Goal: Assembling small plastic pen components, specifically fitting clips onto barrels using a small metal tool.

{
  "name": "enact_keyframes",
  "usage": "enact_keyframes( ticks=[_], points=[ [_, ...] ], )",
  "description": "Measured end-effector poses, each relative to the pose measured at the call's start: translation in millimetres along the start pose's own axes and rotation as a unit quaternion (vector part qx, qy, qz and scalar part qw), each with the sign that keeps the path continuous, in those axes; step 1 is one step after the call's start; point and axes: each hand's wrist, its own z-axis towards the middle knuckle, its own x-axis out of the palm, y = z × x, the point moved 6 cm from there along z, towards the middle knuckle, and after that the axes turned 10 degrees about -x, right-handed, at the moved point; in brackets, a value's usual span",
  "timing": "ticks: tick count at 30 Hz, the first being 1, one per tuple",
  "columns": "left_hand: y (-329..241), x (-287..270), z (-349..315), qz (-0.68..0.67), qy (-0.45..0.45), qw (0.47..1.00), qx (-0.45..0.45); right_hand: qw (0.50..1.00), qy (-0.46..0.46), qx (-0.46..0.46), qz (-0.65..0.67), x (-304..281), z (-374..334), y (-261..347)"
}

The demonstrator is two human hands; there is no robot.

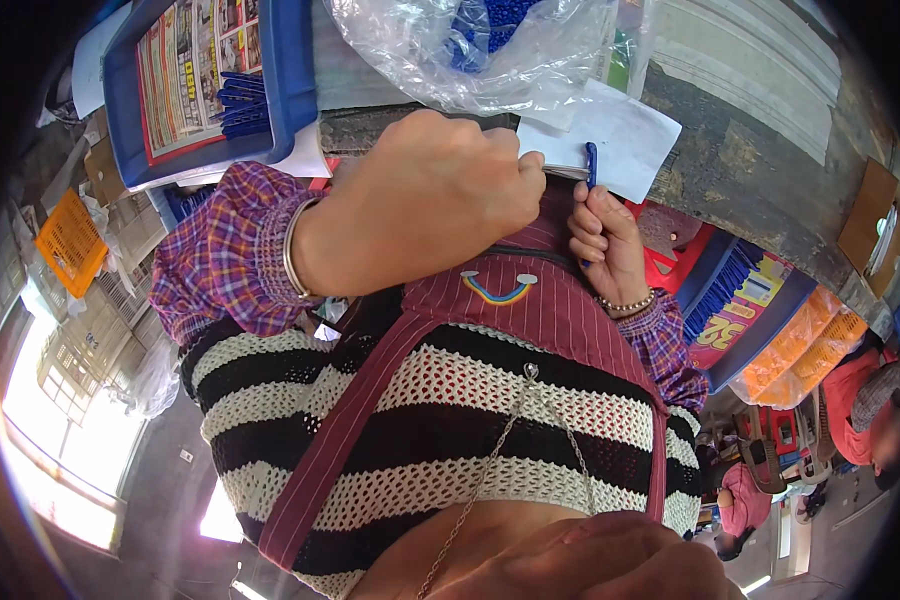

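Table (760,170) w/ rough dark edge runs across the top. On it, upper left, a blue tray (295,80) lined w/ printed paper, holding blue pens (242,105). Beside it a clear bag (490,60) w/ more blue bits inside. White paper (625,135) lies at the table edge. Left hand (435,200) is a closed fist near the apron (530,310) top; can't tell if anything's in it. Right hand (608,245) is curled round a blue pen (591,165), held upright just below the paper. Hands are apart, pen between them & the paper.
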Motion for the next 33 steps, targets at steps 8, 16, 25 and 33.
enact_keyframes(
  ticks=[8,16,25,33],
  points=[
    [-10.5,-9.1,1.8,0.038,-0.025,0.999,0.013,0.997,-0.031,-0.028,-0.069,-0.3,-0.2,-1.8],
    [5.8,11.8,-6.8,-0.060,-0.048,0.997,0.013,0.990,-0.039,-0.070,-0.115,-0.4,2.7,3.0],
    [30.1,26.1,-13.2,-0.339,-0.102,0.935,0.010,0.973,-0.069,-0.118,-0.188,2.5,2.4,5.9],
    [5.4,70.3,33.2,-0.740,-0.020,0.673,0.012,0.967,-0.068,-0.138,-0.203,1.2,2.9,6.0]
  ],
)
